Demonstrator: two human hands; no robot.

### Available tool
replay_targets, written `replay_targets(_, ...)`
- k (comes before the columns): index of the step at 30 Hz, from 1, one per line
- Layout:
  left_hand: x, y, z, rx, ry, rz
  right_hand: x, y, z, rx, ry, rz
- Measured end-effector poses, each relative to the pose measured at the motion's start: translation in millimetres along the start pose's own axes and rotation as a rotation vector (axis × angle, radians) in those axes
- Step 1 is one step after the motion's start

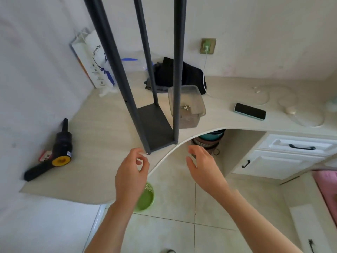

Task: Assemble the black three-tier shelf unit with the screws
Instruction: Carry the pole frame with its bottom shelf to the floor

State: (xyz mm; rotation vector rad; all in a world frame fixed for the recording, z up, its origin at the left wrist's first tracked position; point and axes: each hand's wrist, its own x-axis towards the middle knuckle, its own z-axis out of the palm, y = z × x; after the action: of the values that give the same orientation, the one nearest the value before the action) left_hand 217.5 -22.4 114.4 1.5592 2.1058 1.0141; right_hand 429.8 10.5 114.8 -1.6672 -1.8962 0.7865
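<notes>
Both hands (131, 168) loosely curled, seemingly empty, just short of shelf unit (155, 125).

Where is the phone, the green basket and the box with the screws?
phone (250, 111): head view, middle of its dark screen.
green basket (145, 199): head view, its inside, on the floor.
clear box (197, 105): head view, its right wall.

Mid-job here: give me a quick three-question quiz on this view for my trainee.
1. True or false: the shelf panel lies on the desk.
2. Where are the screws? A) plastic box B) green basket C) phone
3. How many posts show rising from the panel?

Key: 1 true. 2 A, inside the plastic box. 3 three. Neither the left hand nor the right hand holds anything.
</notes>
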Motion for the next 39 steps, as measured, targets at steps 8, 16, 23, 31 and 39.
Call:
replay_targets(8,70,21,-18,-0.092,0.179,0.047,82,-24,-27,0.049,0.056,-0.08)
replay_targets(16,111,47,-17,-0.178,0.294,0.042,142,-43,-57,0.114,0.102,-0.178)
replay_targets(23,130,62,-10,-0.362,0.371,0.061,170,-57,-62,0.27,0.087,-0.21)
replay_targets(31,145,81,-8,-0.573,0.428,0.144,191,-69,-58,0.45,0.082,-0.161)
replay_targets(39,157,77,4,-0.527,0.463,0.141,196,-76,-53,0.572,0.082,-0.176)
